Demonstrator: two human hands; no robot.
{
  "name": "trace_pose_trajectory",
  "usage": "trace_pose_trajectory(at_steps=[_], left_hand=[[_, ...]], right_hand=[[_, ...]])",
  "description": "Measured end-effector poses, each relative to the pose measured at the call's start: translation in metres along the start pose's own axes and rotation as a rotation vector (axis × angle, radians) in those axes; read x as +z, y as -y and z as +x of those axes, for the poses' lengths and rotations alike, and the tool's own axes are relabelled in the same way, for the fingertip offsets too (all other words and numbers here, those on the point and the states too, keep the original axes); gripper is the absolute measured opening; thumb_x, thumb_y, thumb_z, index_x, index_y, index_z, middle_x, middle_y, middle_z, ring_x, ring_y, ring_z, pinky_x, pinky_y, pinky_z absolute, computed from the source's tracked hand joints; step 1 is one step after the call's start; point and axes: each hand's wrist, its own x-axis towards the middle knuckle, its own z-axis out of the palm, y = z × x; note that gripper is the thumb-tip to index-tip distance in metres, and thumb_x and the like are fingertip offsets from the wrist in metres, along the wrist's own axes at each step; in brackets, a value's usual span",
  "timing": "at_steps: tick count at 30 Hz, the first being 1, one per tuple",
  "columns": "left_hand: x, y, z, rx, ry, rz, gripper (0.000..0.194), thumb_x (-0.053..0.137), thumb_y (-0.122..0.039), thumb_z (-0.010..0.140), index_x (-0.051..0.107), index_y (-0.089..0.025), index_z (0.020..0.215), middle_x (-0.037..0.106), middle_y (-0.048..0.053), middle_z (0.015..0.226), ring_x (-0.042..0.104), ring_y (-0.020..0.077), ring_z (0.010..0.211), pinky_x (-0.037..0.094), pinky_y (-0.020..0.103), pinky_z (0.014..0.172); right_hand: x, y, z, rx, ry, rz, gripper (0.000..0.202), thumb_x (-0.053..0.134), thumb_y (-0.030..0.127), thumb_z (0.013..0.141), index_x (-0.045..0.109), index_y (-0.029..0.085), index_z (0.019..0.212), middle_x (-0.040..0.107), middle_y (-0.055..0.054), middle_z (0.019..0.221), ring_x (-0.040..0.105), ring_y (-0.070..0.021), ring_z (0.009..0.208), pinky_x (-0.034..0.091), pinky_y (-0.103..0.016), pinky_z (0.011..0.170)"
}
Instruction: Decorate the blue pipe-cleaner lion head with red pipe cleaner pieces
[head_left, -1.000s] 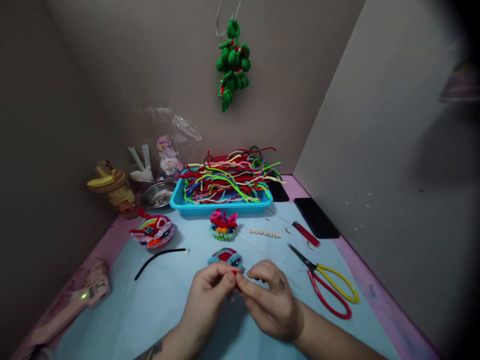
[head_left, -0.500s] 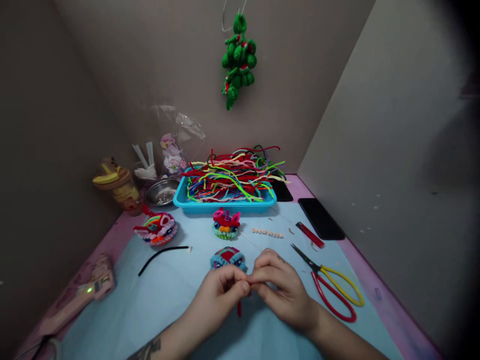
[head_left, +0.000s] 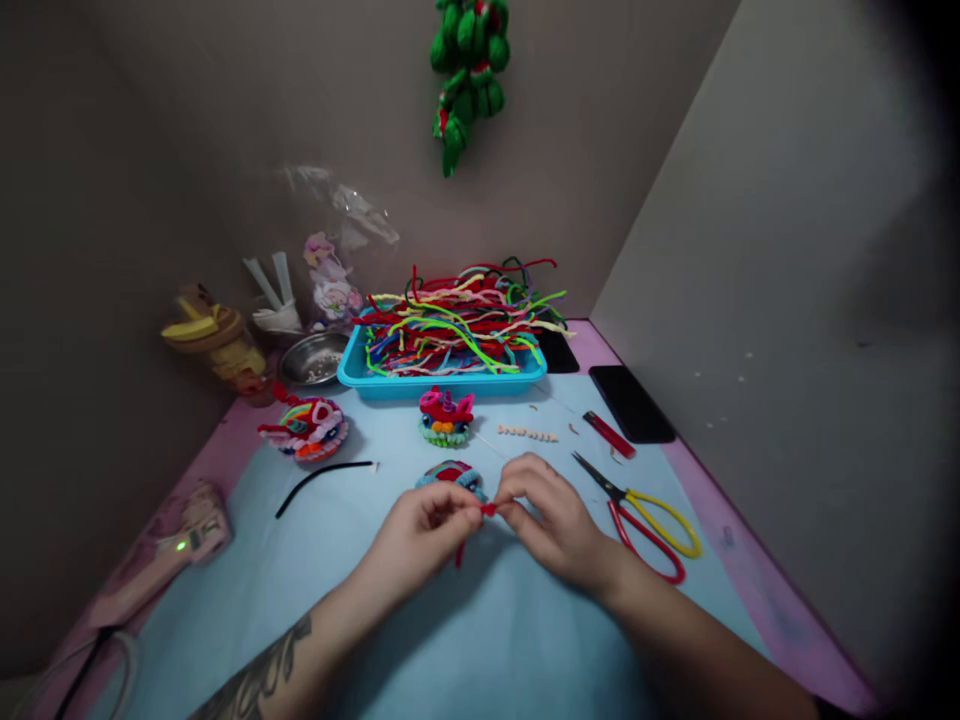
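A small piece of red pipe cleaner [head_left: 488,509] is pinched between my two hands, with a red end hanging below the left fingers. My left hand [head_left: 431,525] grips it between thumb and index finger. From the other side my right hand [head_left: 551,520] pinches it too, fingers curled. Just beyond my fingertips sits a blue and red fuzzy figure [head_left: 451,473], partly hidden by the left hand. Behind that stands a similar figure [head_left: 446,417] with pink ears and a green base. Farther left lies a red and pink one [head_left: 306,430].
A blue tray [head_left: 442,384] heaped with colored pipe cleaners stands at the back. On the right lie scissors [head_left: 626,495], a red cutter [head_left: 609,435] and a black phone [head_left: 631,403]. A black stem [head_left: 319,478], a pink glue gun [head_left: 161,560] and a metal bowl [head_left: 311,360] are at left.
The view has tilted down, so everything sits higher in the picture. My fingertips have drawn slightly apart, and the red piece now shows between them.
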Motion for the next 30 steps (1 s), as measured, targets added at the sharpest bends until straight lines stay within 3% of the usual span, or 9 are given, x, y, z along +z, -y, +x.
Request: trace_pose_trajectory(at_steps=[4, 8, 12, 16, 22, 26, 30], left_hand=[[-0.001, 0.0, -0.004, 0.22, -0.111, 0.31, 0.019, 0.059, -0.033, 0.081, 0.067, -0.016, 0.078, 0.064, 0.003, 0.071, 0.055, 0.0134, 0.065, 0.041, 0.022, 0.059], [-0.002, 0.003, -0.008, 0.409, -0.151, 0.573, 0.015, 0.053, -0.026, 0.085, 0.066, -0.018, 0.084, 0.064, 0.003, 0.075, 0.057, 0.0137, 0.069, 0.043, 0.023, 0.066], [-0.001, 0.007, -0.007, 0.481, -0.168, 0.664, 0.015, 0.049, -0.024, 0.087, 0.063, -0.019, 0.087, 0.064, 0.004, 0.079, 0.058, 0.0146, 0.073, 0.044, 0.024, 0.068], [0.002, 0.006, -0.004, 0.412, -0.208, 0.566, 0.016, 0.051, -0.027, 0.085, 0.065, -0.018, 0.084, 0.065, 0.005, 0.079, 0.059, 0.0152, 0.073, 0.046, 0.025, 0.068], [0.01, 0.002, -0.001, 0.017, -0.068, 0.021, 0.028, 0.059, -0.04, 0.078, 0.06, -0.014, 0.087, 0.06, 0.0, 0.055, 0.052, 0.0104, 0.047, 0.04, 0.02, 0.045], [0.015, 0.003, 0.001, -0.006, -0.097, -0.071, 0.027, 0.066, -0.038, 0.072, 0.055, -0.015, 0.08, 0.057, -0.002, 0.054, 0.05, 0.0081, 0.045, 0.038, 0.018, 0.043], [0.014, 0.006, -0.001, 0.158, -0.202, 0.104, 0.018, 0.064, -0.032, 0.075, 0.06, -0.015, 0.081, 0.061, -0.001, 0.063, 0.055, 0.0095, 0.053, 0.043, 0.019, 0.049]], right_hand=[[-0.002, -0.001, 0.001, -0.019, 0.004, -0.086, 0.011, 0.052, 0.012, 0.084, 0.059, 0.02, 0.089, 0.057, -0.005, 0.085, 0.054, -0.0165, 0.083, 0.046, -0.031, 0.074], [-0.002, 0.002, 0.003, 0.016, 0.025, -0.086, 0.008, 0.053, 0.013, 0.085, 0.058, 0.019, 0.088, 0.057, -0.004, 0.084, 0.053, -0.0163, 0.083, 0.046, -0.031, 0.075], [-0.001, 0.003, 0.004, 0.061, 0.08, -0.063, 0.008, 0.05, 0.013, 0.086, 0.055, 0.019, 0.086, 0.055, -0.004, 0.083, 0.053, -0.0163, 0.083, 0.046, -0.03, 0.074], [0.003, 0.001, 0.002, 0.1, 0.07, -0.072, 0.008, 0.047, 0.013, 0.087, 0.052, 0.02, 0.085, 0.054, -0.004, 0.083, 0.053, -0.0165, 0.084, 0.046, -0.03, 0.074], [0.018, 0.004, -0.004, 0.142, -0.171, -0.098, 0.008, 0.048, 0.013, 0.085, 0.052, 0.019, 0.083, 0.052, -0.003, 0.081, 0.052, -0.0169, 0.082, 0.044, -0.031, 0.074], [0.028, 0.011, 0.0, 0.385, -0.258, 0.218, 0.01, 0.05, 0.02, 0.084, 0.051, 0.019, 0.074, 0.05, -0.001, 0.076, 0.049, -0.0131, 0.072, 0.041, -0.026, 0.063], [0.032, 0.014, 0.005, 0.741, -0.161, 0.775, 0.019, 0.056, 0.032, 0.08, 0.049, 0.018, 0.071, 0.042, 0.005, 0.062, 0.035, -0.0074, 0.052, 0.029, -0.02, 0.046]])
